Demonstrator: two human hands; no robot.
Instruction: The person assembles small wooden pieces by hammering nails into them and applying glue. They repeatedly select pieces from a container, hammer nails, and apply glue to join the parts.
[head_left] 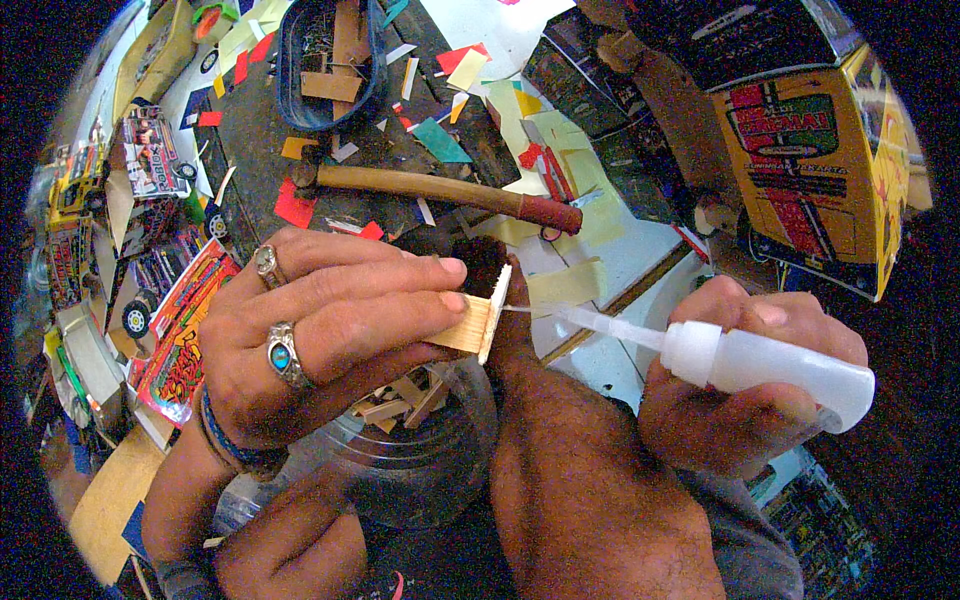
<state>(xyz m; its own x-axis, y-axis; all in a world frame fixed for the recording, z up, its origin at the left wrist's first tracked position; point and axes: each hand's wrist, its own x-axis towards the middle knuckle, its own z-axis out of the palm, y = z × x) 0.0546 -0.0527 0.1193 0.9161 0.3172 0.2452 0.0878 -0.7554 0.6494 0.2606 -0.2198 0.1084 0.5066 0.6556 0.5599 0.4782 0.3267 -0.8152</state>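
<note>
Between the fingers of my left hand is a small piece of wood, with a thin pale strip standing crosswise at its end. My right hand is wrapped round a white plastic squeeze bottle. The bottle's long clear nozzle points left, its tip at or very close to the pale strip; I cannot tell whether they touch. Below the left hand stands a clear plastic jar holding wood scraps. My bare knee lies under the work.
A hammer lies across the dark work surface among coloured paper scraps. Behind it stands a blue-rimmed tub with nails and wood pieces. Toy trucks crowd the left; a yellow painted box-shaped model stands at right.
</note>
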